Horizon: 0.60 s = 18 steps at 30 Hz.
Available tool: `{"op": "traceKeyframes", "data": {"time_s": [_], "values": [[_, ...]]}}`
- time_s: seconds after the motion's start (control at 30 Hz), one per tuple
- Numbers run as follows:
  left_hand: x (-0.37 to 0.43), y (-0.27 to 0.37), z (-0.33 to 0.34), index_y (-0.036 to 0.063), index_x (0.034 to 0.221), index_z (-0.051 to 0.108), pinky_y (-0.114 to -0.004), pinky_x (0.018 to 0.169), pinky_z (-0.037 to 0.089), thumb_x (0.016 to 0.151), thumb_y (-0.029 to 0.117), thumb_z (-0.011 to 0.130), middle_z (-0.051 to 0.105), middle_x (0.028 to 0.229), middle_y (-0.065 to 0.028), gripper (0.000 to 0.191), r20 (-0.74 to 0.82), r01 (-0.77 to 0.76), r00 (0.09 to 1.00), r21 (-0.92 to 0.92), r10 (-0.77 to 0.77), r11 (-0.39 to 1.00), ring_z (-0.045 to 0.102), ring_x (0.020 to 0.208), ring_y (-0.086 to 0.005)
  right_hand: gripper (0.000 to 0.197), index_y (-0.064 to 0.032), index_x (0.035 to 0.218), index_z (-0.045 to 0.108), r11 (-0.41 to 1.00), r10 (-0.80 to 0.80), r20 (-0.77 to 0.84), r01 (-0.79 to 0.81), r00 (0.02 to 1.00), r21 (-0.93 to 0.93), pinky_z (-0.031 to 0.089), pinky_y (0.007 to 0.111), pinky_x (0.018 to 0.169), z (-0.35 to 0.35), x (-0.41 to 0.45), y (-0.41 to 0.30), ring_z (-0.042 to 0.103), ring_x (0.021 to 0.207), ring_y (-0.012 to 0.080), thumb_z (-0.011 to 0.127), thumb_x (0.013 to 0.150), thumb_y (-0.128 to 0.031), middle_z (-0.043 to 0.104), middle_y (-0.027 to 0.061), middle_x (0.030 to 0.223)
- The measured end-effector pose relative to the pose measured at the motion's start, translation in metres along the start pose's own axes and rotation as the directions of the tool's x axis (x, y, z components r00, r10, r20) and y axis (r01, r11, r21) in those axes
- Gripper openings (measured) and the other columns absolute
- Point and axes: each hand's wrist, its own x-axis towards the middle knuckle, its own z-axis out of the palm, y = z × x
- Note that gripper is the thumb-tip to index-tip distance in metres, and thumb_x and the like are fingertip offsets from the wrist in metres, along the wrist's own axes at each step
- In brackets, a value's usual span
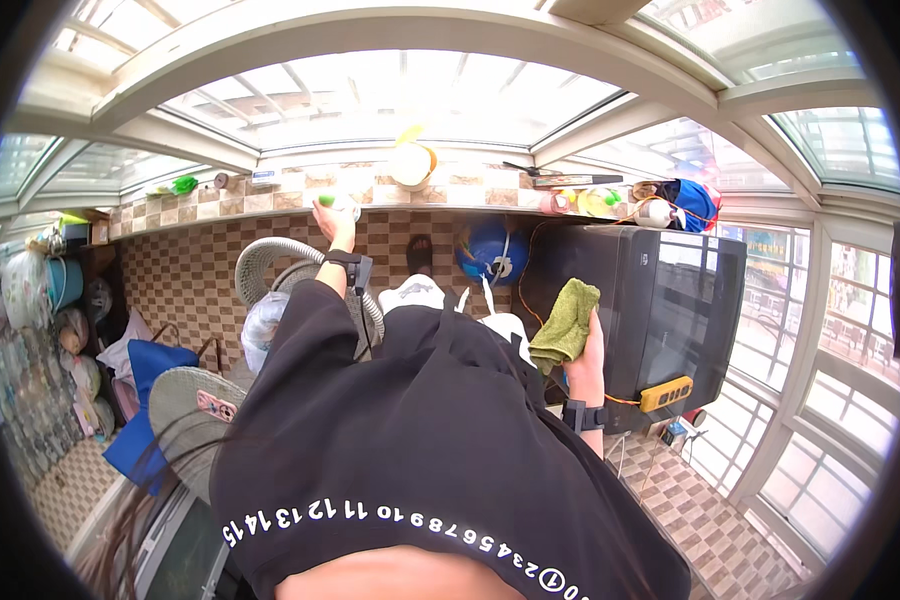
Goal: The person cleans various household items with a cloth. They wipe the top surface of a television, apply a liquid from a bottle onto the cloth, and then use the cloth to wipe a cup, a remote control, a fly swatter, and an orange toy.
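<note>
My left hand (pixel 335 222) reaches out to the tiled window ledge (pixel 292 196), closed around a small container with a green top (pixel 326 200); the container's lower part is mostly hidden by the fingers. On my right, a folded green cloth (pixel 568 322) is gripped in my right hand (pixel 591 352), held beside a large black appliance. A round white and yellow container (pixel 412 165) stands on the ledge to the right of my left hand. Both wrists wear dark bands.
The black appliance (pixel 615 277) carries a yellow power strip (pixel 666 394). A blue ball-like object (pixel 491 251) lies below the ledge. A grey ribbed hose (pixel 285 244) curves near my left arm. Bottles and bags stand at the ledge's right. A pink phone (pixel 216 406) rests on a round grey seat.
</note>
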Motion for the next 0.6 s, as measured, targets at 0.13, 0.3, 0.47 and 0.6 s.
{"op": "traceKeyframes", "data": {"time_s": [0.13,0.3,0.47,0.6], "values": [[0.041,-0.016,0.037,0.0072,0.123,0.044,-0.039,0.095,0.043,0.062,0.006,0.081,0.05,0.122,-0.0166,0.071,-0.027,0.038,0.999,-0.066,-0.04,0.997,0.052,0.112,-0.0317,0.033,-0.0089,0.121,0.055,1.0,-0.001,-0.032,0.001,0.999,0.006,0.051,0.042,0.087,0.02,0.002,0.003,0.061,0.101,0.0248,0.047,0.098,-0.031,0.062,0.008,0.114],[0.079,-0.039,0.066,0.0071,0.122,0.044,-0.038,0.095,0.043,0.062,0.005,0.081,0.049,0.123,-0.0159,0.071,-0.021,0.075,0.996,-0.305,-0.085,0.949,0.052,0.111,-0.0299,0.028,-0.0106,0.12,0.051,0.998,-0.055,-0.061,0.056,0.997,0.01,0.051,0.038,0.085,0.032,0.0,-0.008,0.06,0.098,0.0207,0.049,0.098,-0.027,0.06,0.0049,0.11],[0.076,-0.043,0.069,0.0065,0.123,0.043,-0.036,0.093,0.044,0.062,0.004,0.082,0.049,0.124,-0.0138,0.072,0.02,0.077,0.997,-0.363,-0.075,0.928,0.052,0.111,-0.0249,0.028,-0.0102,0.12,0.051,0.995,-0.098,-0.094,0.097,0.991,-0.016,0.052,0.037,0.083,0.018,-0.007,-0.015,0.06,0.099,0.0198,0.049,0.098,-0.027,0.059,0.0049,0.111],[0.064,-0.03,0.055,0.0051,0.128,0.039,-0.037,0.092,0.043,0.066,0.006,0.081,0.051,0.122,-0.0129,0.075,0.139,0.3,0.954,-0.413,-0.266,0.86,0.051,0.11,-0.0215,0.028,-0.0104,0.119,0.052,0.993,-0.116,-0.1,0.116,0.988,-0.014,0.052,0.038,0.083,0.014,0.004,-0.023,0.061,0.098,0.0206,0.048,0.098,-0.029,0.061,0.005,0.11]]}}
